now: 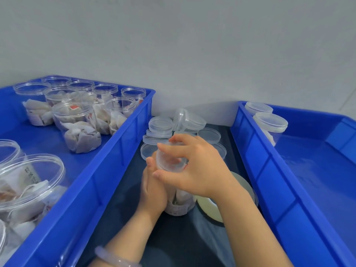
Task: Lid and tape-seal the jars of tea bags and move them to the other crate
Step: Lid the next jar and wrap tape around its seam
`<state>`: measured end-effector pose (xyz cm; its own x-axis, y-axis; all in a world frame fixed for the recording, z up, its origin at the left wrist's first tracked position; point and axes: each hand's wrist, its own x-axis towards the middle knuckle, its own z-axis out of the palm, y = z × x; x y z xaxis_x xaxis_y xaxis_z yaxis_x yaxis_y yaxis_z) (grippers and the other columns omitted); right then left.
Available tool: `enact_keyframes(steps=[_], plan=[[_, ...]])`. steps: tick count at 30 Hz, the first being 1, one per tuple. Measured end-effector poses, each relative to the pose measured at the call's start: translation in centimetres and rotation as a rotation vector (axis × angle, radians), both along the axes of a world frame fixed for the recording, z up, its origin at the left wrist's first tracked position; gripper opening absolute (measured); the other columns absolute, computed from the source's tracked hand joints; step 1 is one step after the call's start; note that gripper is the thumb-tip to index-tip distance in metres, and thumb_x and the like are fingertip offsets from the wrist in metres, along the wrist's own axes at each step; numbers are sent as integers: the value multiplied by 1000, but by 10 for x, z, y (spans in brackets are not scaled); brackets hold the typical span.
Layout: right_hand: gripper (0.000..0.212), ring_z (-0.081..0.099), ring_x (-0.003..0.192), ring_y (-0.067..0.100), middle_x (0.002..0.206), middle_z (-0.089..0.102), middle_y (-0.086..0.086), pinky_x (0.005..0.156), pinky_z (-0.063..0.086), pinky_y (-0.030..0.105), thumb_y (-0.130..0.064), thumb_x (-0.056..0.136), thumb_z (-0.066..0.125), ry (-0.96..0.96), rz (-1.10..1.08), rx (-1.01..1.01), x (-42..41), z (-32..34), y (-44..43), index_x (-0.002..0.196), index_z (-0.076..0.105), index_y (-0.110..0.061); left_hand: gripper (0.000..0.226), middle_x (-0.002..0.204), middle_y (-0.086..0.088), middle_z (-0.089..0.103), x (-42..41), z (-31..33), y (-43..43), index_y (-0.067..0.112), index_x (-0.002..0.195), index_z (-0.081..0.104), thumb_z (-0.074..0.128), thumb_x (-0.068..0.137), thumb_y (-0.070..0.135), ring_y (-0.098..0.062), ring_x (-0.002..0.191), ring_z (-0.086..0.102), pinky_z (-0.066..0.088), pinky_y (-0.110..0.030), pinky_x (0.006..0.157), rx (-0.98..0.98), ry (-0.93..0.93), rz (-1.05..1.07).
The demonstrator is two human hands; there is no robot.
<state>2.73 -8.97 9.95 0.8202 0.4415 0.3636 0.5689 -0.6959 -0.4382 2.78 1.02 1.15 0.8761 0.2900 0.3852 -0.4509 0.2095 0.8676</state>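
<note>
Seating the lid (pixel 169 160) on the jar (pixel 179 203) is the step in hand. The jar stands on the dark counter (pixel 173 237) in the gap between the left crate (pixel 115 151) and the right crate (pixel 256 155), with tea bags visible through its lower wall. The left grip (pixel 154 189) is wrapped round the jar body and holds it. The right grip (pixel 200 170) is curled over the lid from above, fingertips and thumb on its rim. Whether the lid is fully home cannot be told, since both hands cover the joint.

Procedure, as judged from this position:
1. Hold the jar upright with the left grip and stop it turning.
2. Set the lid level on the mouth before applying force; a tilted lid is likely to sit high on one side.
3. Turn or press with the right grip until the rim sits evenly all round. Check that no tea-bag string or tag is caught under it.
4. Only then reach for the tape roll (pixel 210 209), which lies on the counter just beside the jar, under the right wrist.

Loose lids (pixel 160 125) are heaped beyond the hands. Open jars (pixel 77 128) stand in the left crate and two lidded jars (pixel 270 122) in the far corner of the right crate, so most of the task appears to remain.
</note>
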Motion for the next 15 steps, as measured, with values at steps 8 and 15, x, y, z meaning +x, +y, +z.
enact_keyframes(steps=[8,15], plan=[[54,49,113,12,128,53,-15,90,37,24,-58,67,68,21,-63,7,-1,-5,2,119,61,-45,59,87,1,73,3,0,-2,14,96,67,18,94,46,-12,89,68,52,-23,78,-105,1,-2],[67,45,116,9,122,50,-19,85,40,27,-73,61,47,17,-195,-47,-10,-3,14,121,56,-45,57,79,0,71,4,2,-4,10,88,65,23,99,47,-10,80,67,54,-24,72,-171,6,20]])
